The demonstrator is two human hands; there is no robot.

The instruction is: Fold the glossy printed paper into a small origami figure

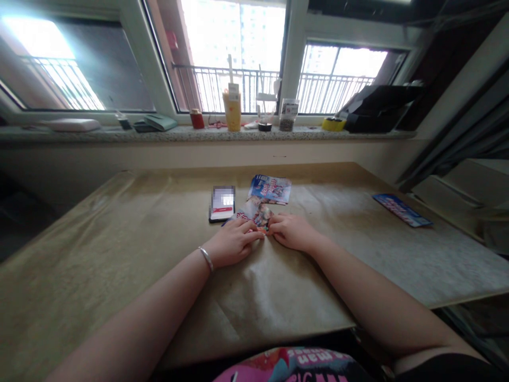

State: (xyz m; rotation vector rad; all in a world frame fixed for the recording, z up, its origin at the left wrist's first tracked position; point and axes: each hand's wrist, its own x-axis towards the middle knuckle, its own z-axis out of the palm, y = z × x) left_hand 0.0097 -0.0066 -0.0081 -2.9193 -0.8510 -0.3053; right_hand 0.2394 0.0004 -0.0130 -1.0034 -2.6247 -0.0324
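Note:
A colourful printed leaflet (260,213) lies on the cloth-covered table between my hands, its near part partly covered by my fingers. My left hand (233,241), with a silver bangle at the wrist, is closed on the leaflet's left and near edge, thumb pointing right. From the other side, the curled fingers of my right hand (292,231) grip the leaflet's right edge. Just beyond it sits a stack of similar blue and red leaflets (272,188). A phone (222,204) with a lit, blurred screen rests beyond my left hand.
Another blue leaflet pile (401,209) lies at the right of the table (159,233). Along the windowsill (151,133) stand a yellow drink cup (233,109), a red jar (196,119), clear cups, yellow tape (333,123) and a black box (376,109).

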